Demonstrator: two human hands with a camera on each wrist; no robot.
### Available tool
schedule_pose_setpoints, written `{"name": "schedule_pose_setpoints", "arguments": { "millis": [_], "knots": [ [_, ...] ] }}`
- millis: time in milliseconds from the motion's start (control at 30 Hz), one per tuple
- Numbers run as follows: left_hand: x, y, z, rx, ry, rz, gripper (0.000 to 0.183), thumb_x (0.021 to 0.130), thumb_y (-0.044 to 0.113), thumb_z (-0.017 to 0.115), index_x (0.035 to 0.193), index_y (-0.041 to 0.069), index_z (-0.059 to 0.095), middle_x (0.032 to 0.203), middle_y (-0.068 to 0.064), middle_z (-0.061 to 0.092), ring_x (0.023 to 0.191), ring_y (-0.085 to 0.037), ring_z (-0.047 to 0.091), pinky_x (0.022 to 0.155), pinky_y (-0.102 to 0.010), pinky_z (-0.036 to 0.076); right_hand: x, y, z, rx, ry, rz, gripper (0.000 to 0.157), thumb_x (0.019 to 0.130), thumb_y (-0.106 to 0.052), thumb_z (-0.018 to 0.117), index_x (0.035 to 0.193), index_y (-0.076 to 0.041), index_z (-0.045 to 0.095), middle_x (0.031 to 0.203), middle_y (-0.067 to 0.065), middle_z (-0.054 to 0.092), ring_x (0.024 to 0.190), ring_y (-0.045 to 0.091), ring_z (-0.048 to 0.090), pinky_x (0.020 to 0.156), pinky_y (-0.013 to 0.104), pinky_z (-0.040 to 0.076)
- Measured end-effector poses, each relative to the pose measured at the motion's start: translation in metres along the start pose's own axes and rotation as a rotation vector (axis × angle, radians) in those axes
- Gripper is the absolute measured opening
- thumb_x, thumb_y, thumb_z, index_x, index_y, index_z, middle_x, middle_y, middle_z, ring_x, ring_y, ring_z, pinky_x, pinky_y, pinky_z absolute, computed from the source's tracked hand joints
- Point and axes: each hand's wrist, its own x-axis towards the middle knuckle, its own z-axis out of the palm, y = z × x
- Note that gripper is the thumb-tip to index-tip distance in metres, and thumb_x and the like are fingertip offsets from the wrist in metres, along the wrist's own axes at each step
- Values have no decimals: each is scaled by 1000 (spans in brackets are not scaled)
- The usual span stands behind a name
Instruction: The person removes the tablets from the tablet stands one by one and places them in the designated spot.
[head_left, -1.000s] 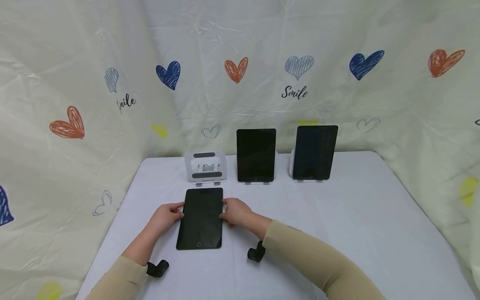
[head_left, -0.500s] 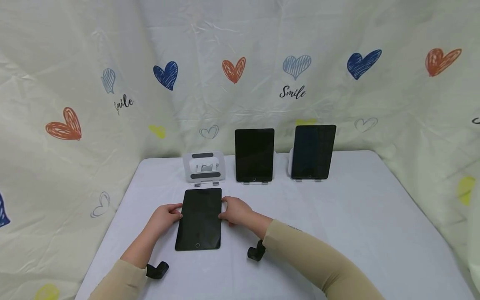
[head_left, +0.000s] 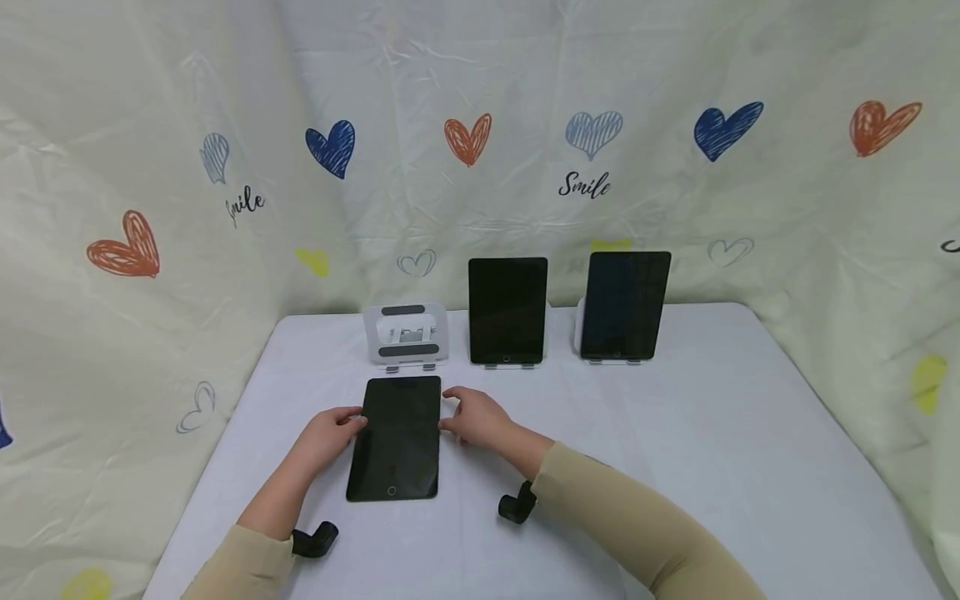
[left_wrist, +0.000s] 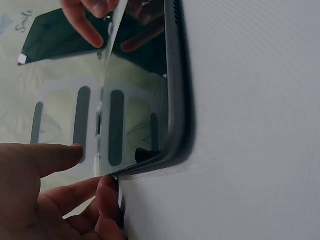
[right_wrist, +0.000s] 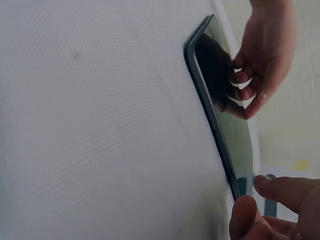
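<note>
Two hands, L (head_left: pixel 324 437) & R (head_left: pixel 482 418), flank a flat tablet (head_left: pixel 395 442), R loosely spread w/o grip, L's hold unclear.

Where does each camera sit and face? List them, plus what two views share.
Head: on the person's head, facing forward and down at the white table; left hand, right hand and tan sleeves show.
Left wrist: on that wrist, facing across the flat tablet toward the pale stand; left hand lower left, right hand top.
Right wrist: on that wrist, facing across the flat tablet toward the left hand; right hand lower right.
The wrist views share the flat tablet and both hands.
</note>
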Motion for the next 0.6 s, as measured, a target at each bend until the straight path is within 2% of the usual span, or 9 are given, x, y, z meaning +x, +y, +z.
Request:
{"name": "schedule_pose_setpoints", "arguments": {
  "millis": [200,333,533,600],
  "knots": [
    [0,2,2,-5,34,-23,53,100,35,56,140,0,53,125,-21,62,101,-27,60,88,-47,50,0,5,-7,26,26,-36,53,90,-27,75,138,-14,56,76,0,63,59,18,62,66,34,47],
    [-1,7,4,-24,66,-14,50,100,35,55,139,3,55,120,-18,62,97,-27,55,83,-45,49,0,9,-14,44,33,-43,53,90,-26,75,138,-15,56,78,-1,64,62,18,62,68,34,49],
    [3,17,6,-98,90,-16,47,102,35,53,139,7,56,133,-20,56,113,-33,52,97,-52,46,-2,11,-22,55,48,-33,54,89,-25,76,138,-15,56,81,0,63,64,18,62,66,33,49],
    [5,21,7,-112,100,-15,46,101,35,53,139,9,55,133,-20,56,113,-33,52,97,-51,46,-3,11,-24,49,52,-34,54,89,-25,76,138,-15,56,81,-1,63,65,18,62,66,33,49]
  ]
}}
